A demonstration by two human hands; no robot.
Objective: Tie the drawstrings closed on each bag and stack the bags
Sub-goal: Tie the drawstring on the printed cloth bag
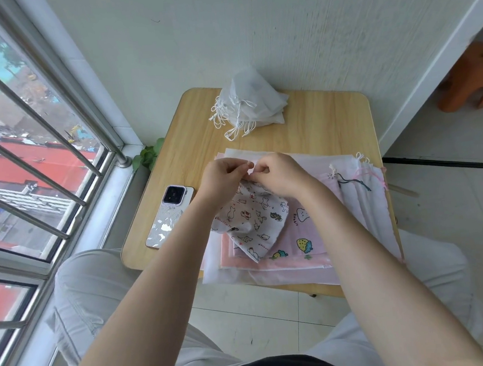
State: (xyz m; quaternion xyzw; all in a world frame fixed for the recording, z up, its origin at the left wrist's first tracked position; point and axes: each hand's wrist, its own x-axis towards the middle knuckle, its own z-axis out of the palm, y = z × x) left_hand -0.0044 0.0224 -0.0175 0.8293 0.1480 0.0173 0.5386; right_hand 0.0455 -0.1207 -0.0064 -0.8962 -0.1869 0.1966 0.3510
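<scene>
both hands work at the gathered mouth of the cat-print bag (252, 214), which lies on the flat pile of untied bags (315, 252); left hand (222, 177) and right hand (278, 176) each pinch its drawstring, mid-knot. next likely: pull tight, then move it to the tied white stack (251, 102)

The mouth of the cat-print bag (249, 214) lies hidden under both hands, so its drawstring barely shows between the curled fingers (258, 171); the pink bags (308, 244) beneath are mostly covered; the print on them is too small to read; the orange stool (472, 78) is cut by the right edge.
</scene>
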